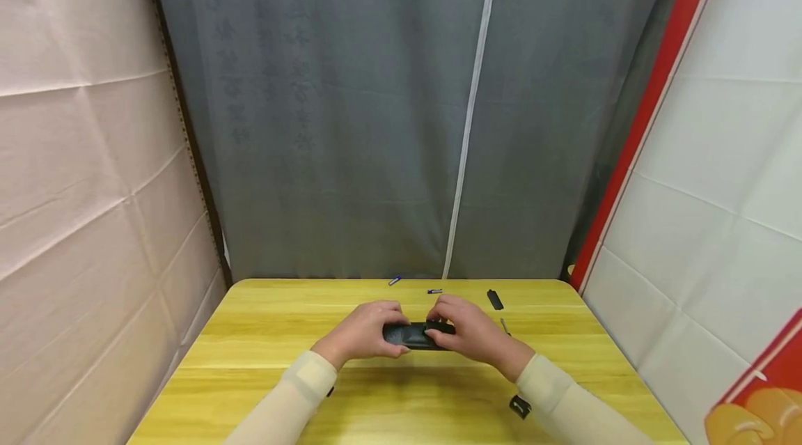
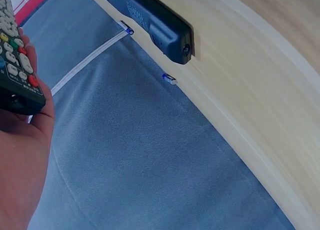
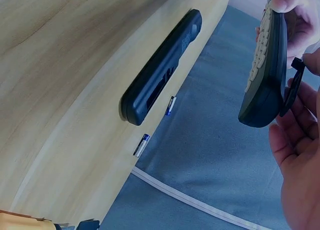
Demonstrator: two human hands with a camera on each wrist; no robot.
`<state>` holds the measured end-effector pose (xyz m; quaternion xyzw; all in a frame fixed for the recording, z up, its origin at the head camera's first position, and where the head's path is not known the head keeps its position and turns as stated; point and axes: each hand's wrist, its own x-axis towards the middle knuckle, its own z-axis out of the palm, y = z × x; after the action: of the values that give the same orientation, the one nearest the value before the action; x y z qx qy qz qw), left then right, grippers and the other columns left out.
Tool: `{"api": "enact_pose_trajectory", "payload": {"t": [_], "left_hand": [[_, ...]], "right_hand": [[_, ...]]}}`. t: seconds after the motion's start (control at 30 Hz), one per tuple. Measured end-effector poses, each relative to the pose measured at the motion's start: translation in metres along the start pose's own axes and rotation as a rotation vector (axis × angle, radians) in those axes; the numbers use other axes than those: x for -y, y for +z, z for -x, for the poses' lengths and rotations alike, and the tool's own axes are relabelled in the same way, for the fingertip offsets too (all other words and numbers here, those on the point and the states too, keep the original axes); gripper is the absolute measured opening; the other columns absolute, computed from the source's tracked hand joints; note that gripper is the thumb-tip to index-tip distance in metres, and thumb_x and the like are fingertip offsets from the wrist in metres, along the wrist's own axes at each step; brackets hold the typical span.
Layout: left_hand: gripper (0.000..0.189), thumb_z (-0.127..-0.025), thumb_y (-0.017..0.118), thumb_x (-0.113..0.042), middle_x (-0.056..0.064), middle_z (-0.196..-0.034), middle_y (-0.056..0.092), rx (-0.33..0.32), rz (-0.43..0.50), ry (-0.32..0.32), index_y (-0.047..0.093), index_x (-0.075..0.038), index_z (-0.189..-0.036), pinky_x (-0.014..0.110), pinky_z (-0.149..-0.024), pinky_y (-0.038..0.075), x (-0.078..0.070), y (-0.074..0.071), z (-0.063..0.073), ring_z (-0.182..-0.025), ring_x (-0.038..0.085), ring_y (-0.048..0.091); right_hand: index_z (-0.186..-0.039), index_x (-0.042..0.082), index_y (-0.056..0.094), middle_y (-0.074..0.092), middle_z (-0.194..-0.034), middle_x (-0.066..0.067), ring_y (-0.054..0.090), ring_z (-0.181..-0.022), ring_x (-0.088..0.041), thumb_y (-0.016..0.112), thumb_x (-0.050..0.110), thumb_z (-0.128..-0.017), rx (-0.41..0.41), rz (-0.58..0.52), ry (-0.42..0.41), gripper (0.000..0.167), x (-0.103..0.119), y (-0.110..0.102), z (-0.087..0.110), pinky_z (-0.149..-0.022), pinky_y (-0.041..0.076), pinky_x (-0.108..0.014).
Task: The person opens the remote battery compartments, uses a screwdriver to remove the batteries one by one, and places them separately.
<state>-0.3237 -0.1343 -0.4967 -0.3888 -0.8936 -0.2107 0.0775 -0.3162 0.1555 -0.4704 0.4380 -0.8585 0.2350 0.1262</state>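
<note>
My left hand [image 1: 365,331] grips one end of a black remote control [image 1: 401,335], fingers on one edge and thumb on the other. Its button side [image 2: 21,64] shows in the left wrist view. My right hand [image 1: 471,331] pinches a small black battery cover [image 3: 293,87], held at an angle close against the back of this remote. On the tabletop, the wrist views show a second black remote control [image 3: 162,64] lying back up, its battery compartment uncovered.
Two small batteries [image 1: 395,280] [image 1: 434,291] lie near the far edge of the wooden table [image 1: 276,333]. Another black cover [image 1: 495,299] lies right of them, with a thin screwdriver-like tool [image 1: 505,325] partly behind my right wrist. A grey curtain [image 1: 351,118] hangs behind the table.
</note>
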Motion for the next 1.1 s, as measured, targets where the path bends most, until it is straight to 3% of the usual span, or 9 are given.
{"api": "enact_pose_trajectory", "payload": {"t": [0.53, 0.8, 0.9, 1.1], "left_hand": [[0.04, -0.092, 0.088, -0.052, -0.017, -0.108, 0.063, -0.002, -0.001, -0.011, 0.081, -0.026, -0.121, 0.024, -0.082, 0.051, -0.001, -0.002, 0.001, -0.092, 0.005, 0.058], [0.039, -0.089, 0.092, -0.048, -0.016, -0.108, 0.064, -0.016, -0.015, -0.014, 0.082, -0.026, -0.119, 0.025, -0.082, 0.052, -0.001, -0.002, 0.002, -0.092, 0.005, 0.058], [0.039, -0.09, 0.091, -0.049, -0.016, -0.109, 0.064, -0.009, -0.012, -0.027, 0.081, -0.025, -0.12, 0.026, -0.083, 0.053, -0.001, -0.003, 0.003, -0.093, 0.005, 0.058], [0.04, -0.09, 0.091, -0.049, -0.016, -0.11, 0.065, -0.002, 0.001, -0.048, 0.081, -0.026, -0.121, 0.027, -0.084, 0.054, -0.002, -0.003, 0.004, -0.094, 0.006, 0.058]], "right_hand": [[-0.112, 0.022, 0.073, 0.063, -0.101, 0.013, 0.058, -0.086, -0.005, 0.084, 0.03, -0.102, -0.012, 0.056, 0.05, 0.017, 0.0, -0.002, 0.002, -0.076, 0.055, -0.027], [-0.107, 0.019, 0.073, 0.067, -0.098, 0.009, 0.056, -0.077, -0.006, 0.088, 0.022, -0.097, -0.139, 0.126, 0.097, 0.018, -0.01, -0.006, 0.005, -0.069, 0.053, -0.028], [-0.104, 0.019, 0.074, 0.067, -0.095, 0.008, 0.056, -0.075, -0.004, 0.089, 0.021, -0.096, -0.163, 0.153, 0.174, 0.017, -0.018, -0.011, 0.006, -0.067, 0.053, -0.029], [-0.103, 0.017, 0.074, 0.064, -0.095, 0.006, 0.055, -0.072, -0.008, 0.087, 0.026, -0.098, -0.126, 0.168, 0.407, 0.017, -0.043, -0.024, 0.01, -0.067, 0.052, -0.031]]}}
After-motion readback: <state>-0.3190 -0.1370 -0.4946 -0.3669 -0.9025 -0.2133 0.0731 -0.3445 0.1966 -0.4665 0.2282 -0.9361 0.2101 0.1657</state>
